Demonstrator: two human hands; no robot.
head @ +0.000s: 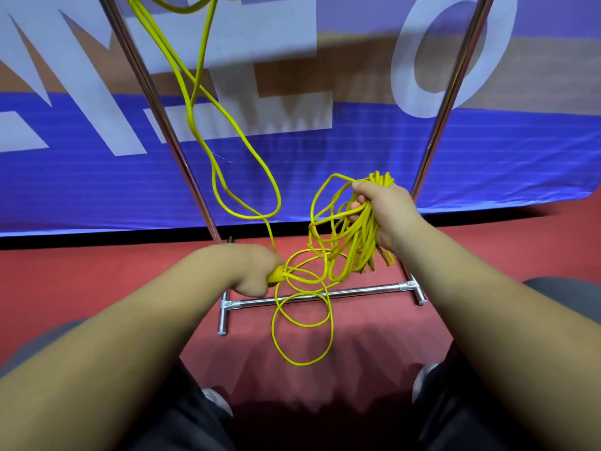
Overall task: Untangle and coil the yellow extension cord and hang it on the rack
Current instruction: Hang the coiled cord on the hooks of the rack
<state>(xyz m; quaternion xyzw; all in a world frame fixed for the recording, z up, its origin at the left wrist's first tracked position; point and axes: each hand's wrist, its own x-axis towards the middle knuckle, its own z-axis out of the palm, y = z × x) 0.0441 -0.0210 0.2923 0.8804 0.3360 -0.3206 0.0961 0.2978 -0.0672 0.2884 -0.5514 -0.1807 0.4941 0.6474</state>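
In front of the chrome rack point(361, 290), in the head view, the right hand point(383, 213) clenches a bunch of gathered loops of the yellow extension cord point(357, 242), held above the red floor point(97, 271) between the rack's two uprights. The loops hang down from the fist and spill out to its left. The left hand point(250, 268), lower and further left, is closed round the cord's yellow plug end point(275, 275), whose tip points right toward the bundle. From there a strand climbs steeply beside the left upright to the top edge, a long slack loop hanging from it. More loops droop below both hands across the rack's base bar. A blue banner point(325, 164) stands behind.
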